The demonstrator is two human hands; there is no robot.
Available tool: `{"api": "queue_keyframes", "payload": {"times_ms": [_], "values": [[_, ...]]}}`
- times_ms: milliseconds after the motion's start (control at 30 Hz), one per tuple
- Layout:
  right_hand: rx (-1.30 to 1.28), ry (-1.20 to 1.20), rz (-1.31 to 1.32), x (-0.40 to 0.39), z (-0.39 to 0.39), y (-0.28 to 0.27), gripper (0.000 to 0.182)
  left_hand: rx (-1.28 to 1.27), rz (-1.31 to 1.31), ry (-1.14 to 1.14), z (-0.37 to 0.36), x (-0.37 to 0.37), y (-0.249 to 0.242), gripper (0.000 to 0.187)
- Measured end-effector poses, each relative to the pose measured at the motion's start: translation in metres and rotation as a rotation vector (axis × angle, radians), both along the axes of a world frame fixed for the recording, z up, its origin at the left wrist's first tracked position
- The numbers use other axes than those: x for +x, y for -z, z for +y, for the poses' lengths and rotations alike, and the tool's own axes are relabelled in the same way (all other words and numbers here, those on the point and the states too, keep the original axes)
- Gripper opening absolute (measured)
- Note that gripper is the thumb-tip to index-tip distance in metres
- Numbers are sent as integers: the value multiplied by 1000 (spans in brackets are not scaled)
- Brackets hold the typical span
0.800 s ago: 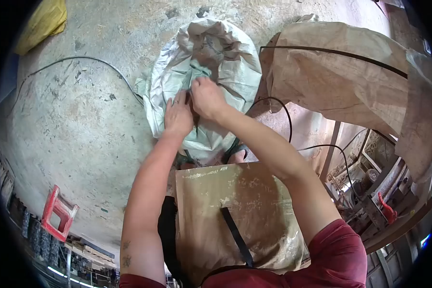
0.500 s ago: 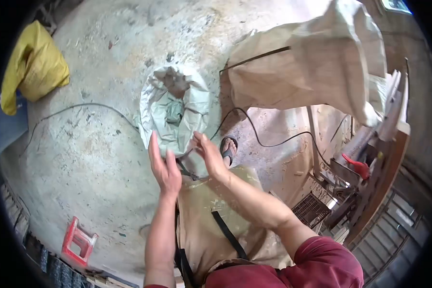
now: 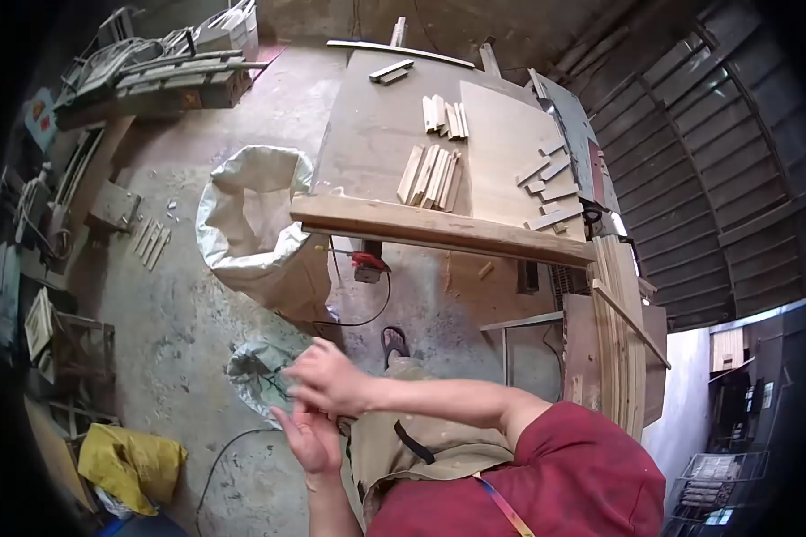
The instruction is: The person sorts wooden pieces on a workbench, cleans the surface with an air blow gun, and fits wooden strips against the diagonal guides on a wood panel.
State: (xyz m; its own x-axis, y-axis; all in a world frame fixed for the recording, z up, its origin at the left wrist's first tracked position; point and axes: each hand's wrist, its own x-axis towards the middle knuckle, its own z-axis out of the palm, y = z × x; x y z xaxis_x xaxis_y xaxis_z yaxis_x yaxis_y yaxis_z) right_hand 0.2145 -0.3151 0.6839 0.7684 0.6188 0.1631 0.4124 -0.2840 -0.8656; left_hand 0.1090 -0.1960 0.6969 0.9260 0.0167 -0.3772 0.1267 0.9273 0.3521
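Observation:
My right hand (image 3: 330, 380) is slightly blurred and lies across the fingers of my left hand, its own fingers stretched out and apart. Palm up below it, my left hand (image 3: 313, 438) has its thumb apart, with its fingertips partly hidden by the right. I see nothing held in either hand. Just beyond them on the floor stands a small whitish sack (image 3: 252, 371) with its mouth open and greenish material inside, partly covered by my right hand.
A large open sack (image 3: 255, 259) stands beside a workbench (image 3: 439, 225) bearing several wooden strips (image 3: 430, 177). A red-and-black power tool (image 3: 367, 266) hangs under the bench edge. A cable (image 3: 210, 474) crosses the floor near a yellow sack (image 3: 134, 465). Tall boards (image 3: 613, 331) lean at right.
My view has swung up and right, bringing the workbench in. My hands, earlier apart and raised over the small sack's near rim, have come together closer to my body.

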Motion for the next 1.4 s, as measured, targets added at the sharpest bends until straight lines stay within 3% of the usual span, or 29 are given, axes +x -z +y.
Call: {"api": "queue_keyframes", "payload": {"times_ms": [33, 100, 167, 267, 333, 400, 433, 533, 567, 633, 700, 733, 767, 833, 900, 1000, 1133, 1233, 1300, 1400], "values": [[12, 84, 229, 19, -25, -16, 31, 23, -3, 34, -1, 8, -10, 62], [468, 34, 567, 49, -83, -69, 19, 473, 0, 145, -5, 42, -13, 53], [758, -186, 638, 67, -132, -144, 19, 819, -47, 131, -24, 91, -16, 43], [965, -601, 279, 100, -183, -228, 19, 1041, -77, 129, -69, 196, -27, 30], [1068, -755, 87, 124, -207, -250, 22, 1057, -158, 141, -112, 250, -50, 29], [758, -1025, 780, 177, -266, -307, 34, 1080, -110, 155, -147, 294, -47, 30], [785, -1039, 791, 193, -282, -304, 34, 1094, -116, 171, -160, 316, -45, 30], [1144, -667, 347, 238, -318, -286, 22, 1136, -87, 231, -197, 368, -32, 33], [1144, -669, 356, 252, -328, -271, 22, 1139, -91, 267, -208, 385, -25, 34], [945, -413, 209, 282, -353, -221, 22, 1205, -104, 273, -231, 427, -9, 37], [416, 292, 268, 322, -375, -163, 21, 1354, -112, 260, -248, 471, 0, 43], [213, 556, 265, 354, -386, -108, 28, 1431, -107, 286, -260, 495, -1, 49], [-71, 737, 78, 384, -400, -66, 33, 1510, -98, 325, -276, 519, -2, 55], [-333, 929, 31, 432, -427, 7, 41, 1628, -93, 388, -304, 569, 23, 63], [-379, 926, 39, 461, -431, 47, 42, 1748, 1, 502, -335, 609, 41, 79], [-478, 928, 83, 488, -426, 69, 46, 1836, 40, 562, -370, 645, 80, 84], [-527, 935, 140, 493, -409, 70, 33, 1803, 184, 763, -391, 662, 65, 83], [-190, 942, 390, 495, -402, 68, 30, 1685, 230, 799, -396, 662, 52, 80], [-160, 902, 387, 494, -401, 71, 29, 1628, 258, 808, -399, 662, 52, 78], [-102, 815, 387, 494, -398, 76, 28, 1820, 123, 776, -396, 659, 59, 77]]}}
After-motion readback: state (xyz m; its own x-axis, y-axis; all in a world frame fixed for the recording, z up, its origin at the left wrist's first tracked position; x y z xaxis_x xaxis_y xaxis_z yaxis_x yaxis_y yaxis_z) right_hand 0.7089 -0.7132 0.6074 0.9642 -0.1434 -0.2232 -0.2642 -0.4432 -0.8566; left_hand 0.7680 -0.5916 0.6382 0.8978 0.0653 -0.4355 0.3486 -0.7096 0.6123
